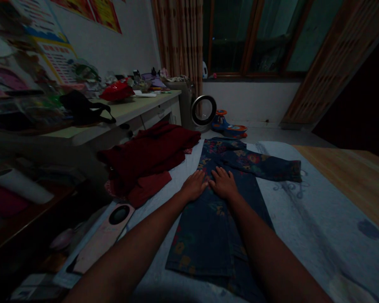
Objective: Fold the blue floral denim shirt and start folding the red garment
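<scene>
A dark blue denim garment with a flower print [205, 235] lies spread on the bed, one sleeve [265, 166] stretched out to the right. My left hand [194, 185] rests flat on its upper part, fingers extended. Close beside it, my right hand [223, 183] presses down on the same cloth with its fingers spread. The thumbs nearly meet. Neither hand grasps anything. Part of the garment is hidden under my hands and right forearm.
Dark red clothing [151, 151] is heaped on the left side of the bed. Nearer me lies a pale pink phone [104, 240] with a large round camera. A cluttered desk [151, 105] runs along the left wall. Beyond the bed are a front-loading washer door [204, 110] and a blue-orange ride-on toy [229, 126].
</scene>
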Demonstrator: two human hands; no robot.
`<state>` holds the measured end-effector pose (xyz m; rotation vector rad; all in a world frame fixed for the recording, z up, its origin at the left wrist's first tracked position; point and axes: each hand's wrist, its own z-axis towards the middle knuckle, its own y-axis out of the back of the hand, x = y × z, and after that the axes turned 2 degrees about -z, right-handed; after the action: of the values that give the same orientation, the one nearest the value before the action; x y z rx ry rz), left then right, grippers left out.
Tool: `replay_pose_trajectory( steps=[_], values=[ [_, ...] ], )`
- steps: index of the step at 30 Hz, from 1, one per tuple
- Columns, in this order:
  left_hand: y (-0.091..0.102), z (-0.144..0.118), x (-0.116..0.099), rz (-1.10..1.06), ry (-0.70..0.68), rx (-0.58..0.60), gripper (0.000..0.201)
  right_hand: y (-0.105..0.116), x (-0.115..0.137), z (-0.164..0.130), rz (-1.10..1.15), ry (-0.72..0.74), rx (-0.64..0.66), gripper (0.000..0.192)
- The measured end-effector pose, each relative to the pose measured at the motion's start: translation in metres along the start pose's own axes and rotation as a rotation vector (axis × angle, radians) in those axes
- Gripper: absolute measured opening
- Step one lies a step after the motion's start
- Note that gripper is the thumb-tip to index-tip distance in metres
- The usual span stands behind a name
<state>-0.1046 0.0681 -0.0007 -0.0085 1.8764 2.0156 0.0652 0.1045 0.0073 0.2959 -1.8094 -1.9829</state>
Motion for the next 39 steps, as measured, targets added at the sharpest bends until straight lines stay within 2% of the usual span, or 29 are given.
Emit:
replay_pose_trajectory(
  steps=[8,13,16,21,28,34,39],
  values=[
    [-0.003,0.067,0.016,0.048,0.028,0.040,0.051,0.003,0.001,-0.001,0.022,-0.004,0.002,0.054],
    [-0.006,0.076,0.016,0.054,0.049,0.012,0.052,0.004,0.001,-0.001,0.022,-0.015,0.004,0.054],
    [-0.005,0.064,0.014,0.050,0.054,0.007,0.053,0.006,0.001,-0.002,0.022,-0.016,0.016,0.054],
    [0.001,0.025,0.008,0.053,0.071,0.021,0.055,0.006,0.002,-0.003,0.025,-0.023,0.010,0.055],
    [0.001,-0.030,-0.011,0.097,0.135,-0.082,0.055,0.006,0.002,-0.003,0.020,-0.019,0.000,0.054],
    [0.007,-0.067,-0.024,0.092,0.142,-0.022,0.060,0.007,0.001,-0.002,0.019,-0.015,0.035,0.055],
    [0.010,-0.102,-0.033,0.079,0.128,0.022,0.062,0.006,0.001,-0.003,0.019,-0.006,0.014,0.053]
  ],
)
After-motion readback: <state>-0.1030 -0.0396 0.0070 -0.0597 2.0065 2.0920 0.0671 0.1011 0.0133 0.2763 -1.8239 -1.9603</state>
